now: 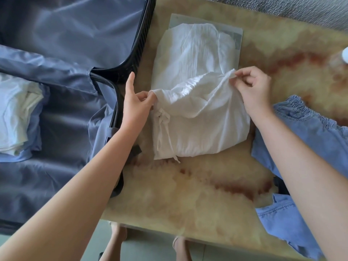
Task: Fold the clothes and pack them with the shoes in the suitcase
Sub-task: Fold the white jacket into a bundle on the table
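A white drawstring garment (190, 59) lies partly folded on the marbled table (188, 194). My left hand (136, 102) pinches the left corner of its raised flap. My right hand (254, 89) pinches the right corner, and the flap hangs lifted between them. The open suitcase (62, 44) with blue-grey lining sits to the left, holding folded white and light blue clothes (17, 113). A blue denim garment (308, 132) lies at the right, partly under my right forearm. No shoes are in view.
A flat grey-white board or paper (235, 32) lies under the far end of the white garment. A textured grey surface (282, 10) runs behind the table. A white object (345, 55) sits at the far right edge. My feet show below the table's near edge.
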{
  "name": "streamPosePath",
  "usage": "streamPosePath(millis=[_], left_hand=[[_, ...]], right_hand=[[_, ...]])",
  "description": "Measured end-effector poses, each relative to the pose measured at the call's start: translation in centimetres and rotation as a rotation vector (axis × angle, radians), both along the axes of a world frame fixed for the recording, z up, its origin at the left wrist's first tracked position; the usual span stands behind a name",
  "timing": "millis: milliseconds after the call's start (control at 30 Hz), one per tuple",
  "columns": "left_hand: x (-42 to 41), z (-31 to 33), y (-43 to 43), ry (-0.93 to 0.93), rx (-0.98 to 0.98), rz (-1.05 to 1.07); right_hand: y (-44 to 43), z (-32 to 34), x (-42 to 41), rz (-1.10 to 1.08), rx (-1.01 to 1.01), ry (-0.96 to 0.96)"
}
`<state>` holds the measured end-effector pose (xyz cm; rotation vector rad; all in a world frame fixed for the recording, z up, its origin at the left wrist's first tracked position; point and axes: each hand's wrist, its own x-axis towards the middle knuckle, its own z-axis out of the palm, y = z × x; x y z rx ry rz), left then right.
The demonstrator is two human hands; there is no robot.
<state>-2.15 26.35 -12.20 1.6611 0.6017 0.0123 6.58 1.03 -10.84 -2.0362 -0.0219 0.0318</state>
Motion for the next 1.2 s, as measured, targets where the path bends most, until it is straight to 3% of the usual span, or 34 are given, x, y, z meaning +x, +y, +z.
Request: streamPosePath(millis=[133, 333, 467, 567, 700, 900, 1200], left_hand=[[0.0, 0.5, 0.0, -0.002, 0.006, 0.033], [1.3, -1.7, -0.3, 0.291, -0.028, 0.158], [-1.5, -1.1, -1.4, 0.382, -0.052, 0.054], [-4.6, -1.7, -1.9, 0.444, -0.079, -0.005], [-6.2, -2.4, -2.6, 0.526, -0.092, -0.046], [-7.6, -0.9, -3.3, 0.411, -0.018, 0.021], [-17.7, 1.2, -5.6, 0.349, 0.127, -0.041]], right_hand=[[0.0, 0.1, 0.0, -0.086, -0.007, -0.053], [0.8, -2.6, -0.5, -0.210, -0.206, 0.109], [-1.4, -2.3, -3.9, -0.072, -0.051, 0.324], [-4.3, -3.5, -7.2, -0.093, -0.002, 0.476], [-5.4, -4.8, -9.1, -0.078, -0.003, 0.538], [-5.2, -4.7, -11.2, -0.080, -0.036, 0.488], [-7.5, -1.5, -22.8, -0.193, 0.031, 0.564]])
